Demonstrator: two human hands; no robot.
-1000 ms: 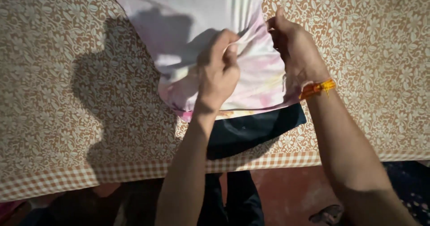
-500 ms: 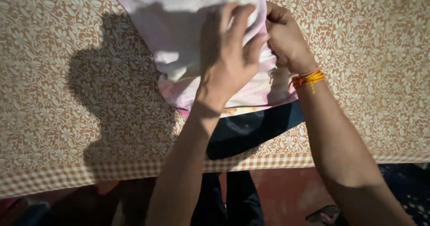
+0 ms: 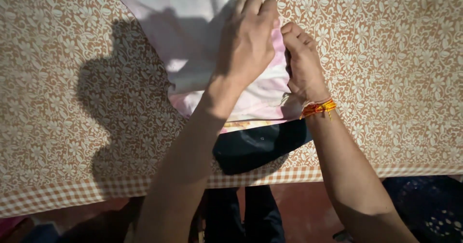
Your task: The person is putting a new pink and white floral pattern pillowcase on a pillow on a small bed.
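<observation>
Hands gripped pale garment on lace-patterned tablecloth

Garment [image 3: 193, 55], white with faint pink tie-dye patches, lay spread on the tablecloth [image 3: 395, 79], running from the top edge of the view down toward the table's near edge. The left hand [image 3: 248, 43] lay on the garment's right side, fingers curled down over the cloth at its right border, seemingly gripping a fold. Just beside it, touching the same border, the right hand [image 3: 304, 64] was closed in a pinch on the garment's edge, an orange thread band [image 3: 318, 108] around its wrist. A dark garment [image 3: 255, 149] lay under the pale garment's lower end and hung over the near edge of the table. The tablecloth was brown with white floral lace and a checked strip [image 3: 96, 192] along its near edge. Left of the pale garment, a hard shadow [image 3: 125, 108] fell across the tablecloth
</observation>
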